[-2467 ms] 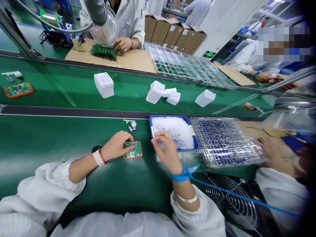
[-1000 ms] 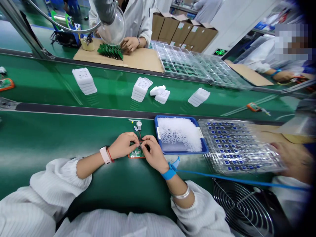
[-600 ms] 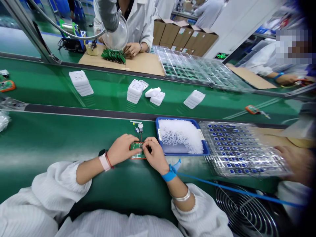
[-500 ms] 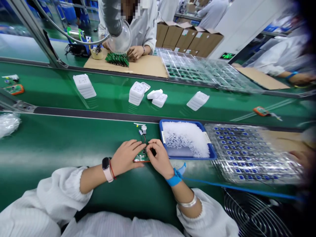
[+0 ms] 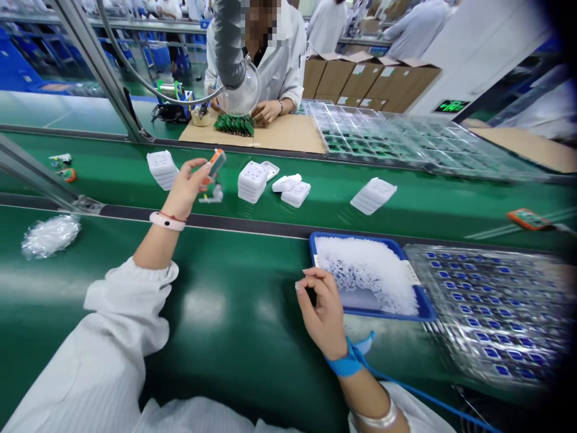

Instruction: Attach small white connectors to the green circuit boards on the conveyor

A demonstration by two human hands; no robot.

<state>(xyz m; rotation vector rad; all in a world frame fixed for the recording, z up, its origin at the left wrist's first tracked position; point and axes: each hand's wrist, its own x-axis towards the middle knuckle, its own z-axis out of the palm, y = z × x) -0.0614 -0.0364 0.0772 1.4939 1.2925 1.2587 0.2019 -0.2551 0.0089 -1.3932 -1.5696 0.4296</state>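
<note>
Lifted off the near belt since the earlier frames, the left hand (image 5: 187,186) now rises over the far green conveyor belt (image 5: 315,204), its thumb and fingertips (image 5: 205,163) narrowly pinching an orange-framed circuit board (image 5: 217,163). The board sits between two stacks of white plastic covers (image 5: 162,169) (image 5: 252,181), nearer the left one. The right hand (image 5: 322,313) hovers beside a blue tray (image 5: 356,239) of white foam beads (image 5: 365,270), its fingers curled, thumb and forefinger a narrow gap apart, apparently holding nothing. A clear blister tray of blue parts (image 5: 491,319) lies just beyond.
</note>
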